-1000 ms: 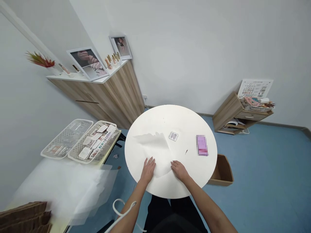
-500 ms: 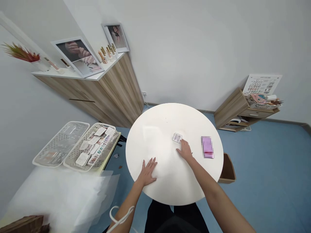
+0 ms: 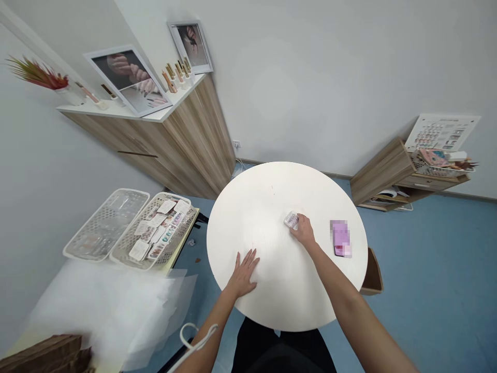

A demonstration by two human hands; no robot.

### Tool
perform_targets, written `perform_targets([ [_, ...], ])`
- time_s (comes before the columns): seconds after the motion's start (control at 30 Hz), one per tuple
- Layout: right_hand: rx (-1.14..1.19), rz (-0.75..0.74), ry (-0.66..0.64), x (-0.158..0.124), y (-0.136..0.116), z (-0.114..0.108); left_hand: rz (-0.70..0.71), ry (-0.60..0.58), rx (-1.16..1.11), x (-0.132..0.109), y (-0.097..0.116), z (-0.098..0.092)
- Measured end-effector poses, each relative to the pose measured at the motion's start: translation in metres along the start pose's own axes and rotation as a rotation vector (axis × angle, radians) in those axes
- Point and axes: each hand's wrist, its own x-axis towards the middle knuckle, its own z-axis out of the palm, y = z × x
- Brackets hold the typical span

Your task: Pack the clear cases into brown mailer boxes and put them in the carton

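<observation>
A small clear plastic case (image 3: 291,220), with rows of purplish pieces showing in it, is on the round white table (image 3: 272,186). My right hand (image 3: 304,230) is at its right side, thumb at the lower edge and fingers bent over the upper right corner, closed on it. Flat on the near left part of the tabletop rests my left hand (image 3: 243,274), fingers spread and nothing under it that I can see. A purple phone-like item (image 3: 340,235), partly pixelated, lies to the right of my right hand.
Left of the table are a white basket (image 3: 116,254) of cards and packs, another basket (image 3: 70,251) of clear plastic packaging, and translucent sheets (image 3: 89,305). A wooden cabinet (image 3: 194,140) stands behind them. Under the table's right edge sits a brown bin (image 3: 373,274).
My right hand has moved forward from the case's near corner and closed on its right side. My left hand stays flat. The whole view has shifted slightly.
</observation>
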Motion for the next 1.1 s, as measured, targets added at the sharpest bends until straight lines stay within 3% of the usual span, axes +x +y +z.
perform_targets([
  [0.1, 0.046, -0.165, -0.005, -0.027, -0.023, -0.005, -0.01, 0.08, -0.013, -0.01, 0.006, 0.01],
  [0.23, 0.036, -0.394, -0.2, -0.072, -0.064, 0.004, -0.055, 0.146, -0.019, -0.021, 0.012, 0.028],
  [0.4, 0.024, -0.456, -0.389, -0.111, -0.094, 0.02, -0.1, 0.221, -0.03, -0.025, 0.018, 0.044],
  [0.57, -0.004, -0.462, -0.467, -0.123, -0.098, 0.028, -0.096, 0.264, -0.075, -0.03, 0.021, 0.054],
  [0.7, -0.032, -0.449, -0.396, -0.135, -0.098, 0.021, -0.126, 0.256, -0.076, -0.03, 0.025, 0.055],
  [0.93, -0.092, -0.398, -0.322, -0.175, -0.081, 0.002, -0.147, 0.152, -0.194, -0.028, 0.033, 0.033],
  [1.1, -0.119, -0.419, -0.285, -0.183, -0.069, 0.0, -0.158, 0.053, -0.316, -0.034, 0.035, 0.013],
])
